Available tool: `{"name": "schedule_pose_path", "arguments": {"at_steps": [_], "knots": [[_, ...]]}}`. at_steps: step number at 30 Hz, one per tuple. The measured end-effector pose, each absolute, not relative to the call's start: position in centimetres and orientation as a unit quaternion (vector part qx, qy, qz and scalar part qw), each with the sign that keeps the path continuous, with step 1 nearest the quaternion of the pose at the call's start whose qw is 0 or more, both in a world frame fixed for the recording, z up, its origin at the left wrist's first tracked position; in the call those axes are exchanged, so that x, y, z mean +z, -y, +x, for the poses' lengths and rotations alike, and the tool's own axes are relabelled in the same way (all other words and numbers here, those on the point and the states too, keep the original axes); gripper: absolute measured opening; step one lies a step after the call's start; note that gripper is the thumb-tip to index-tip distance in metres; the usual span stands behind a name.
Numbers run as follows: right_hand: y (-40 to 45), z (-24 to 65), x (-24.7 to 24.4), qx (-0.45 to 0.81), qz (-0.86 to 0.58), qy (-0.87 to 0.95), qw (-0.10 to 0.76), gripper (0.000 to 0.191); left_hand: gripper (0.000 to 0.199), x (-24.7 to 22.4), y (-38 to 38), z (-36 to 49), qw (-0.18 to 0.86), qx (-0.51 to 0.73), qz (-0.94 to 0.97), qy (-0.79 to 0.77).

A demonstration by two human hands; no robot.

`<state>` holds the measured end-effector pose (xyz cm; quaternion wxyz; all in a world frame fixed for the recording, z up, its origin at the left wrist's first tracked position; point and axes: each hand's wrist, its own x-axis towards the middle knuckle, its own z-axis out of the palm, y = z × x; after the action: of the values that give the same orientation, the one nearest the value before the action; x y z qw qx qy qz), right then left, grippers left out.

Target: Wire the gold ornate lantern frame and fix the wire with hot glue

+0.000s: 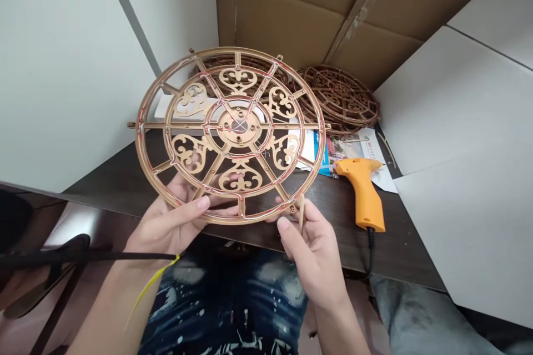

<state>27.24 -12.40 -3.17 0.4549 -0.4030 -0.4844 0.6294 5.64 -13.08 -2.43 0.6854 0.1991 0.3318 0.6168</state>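
ornate round frame (250,135) held above worktop (402,238) edge, wired face to the wearer, likely for visibility. left hand (166,224) clamps near side, thumb on top, for support. right hand (314,258) pinches thin tan strip (301,213) by rim. glue gun (363,191) lies right, probably for easy reach.

The left hand (166,222) holds the big gold wheel (241,136) by its near edge. The right hand (310,247) pinches a thin tan strip (302,213) at the wheel's near right edge. An orange glue gun (363,191) lies right of the wheel.
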Motion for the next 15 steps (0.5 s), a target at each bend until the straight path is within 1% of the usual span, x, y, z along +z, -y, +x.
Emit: {"name": "schedule_pose_path", "arguments": {"at_steps": [3,5,11,15], "knots": [[12.45,27.27,-3.42,0.621,-0.406,0.484,0.465,0.017,0.077,-2.30,12.95,5.53,0.693,0.614,0.214,-0.312],[12.37,27.39,-3.58,0.621,-0.408,0.478,0.468,0.019,0.076,-2.49,12.87,5.30,0.701,0.606,0.231,-0.296],[12.18,27.56,-3.42,0.635,-0.412,0.472,0.453,0.017,0.067,-3.10,12.61,4.67,0.719,0.590,0.229,-0.288],[12.63,27.04,-3.26,0.639,-0.411,0.469,0.451,0.018,0.056,-2.92,12.34,5.13,0.712,0.600,0.216,-0.293]]}}
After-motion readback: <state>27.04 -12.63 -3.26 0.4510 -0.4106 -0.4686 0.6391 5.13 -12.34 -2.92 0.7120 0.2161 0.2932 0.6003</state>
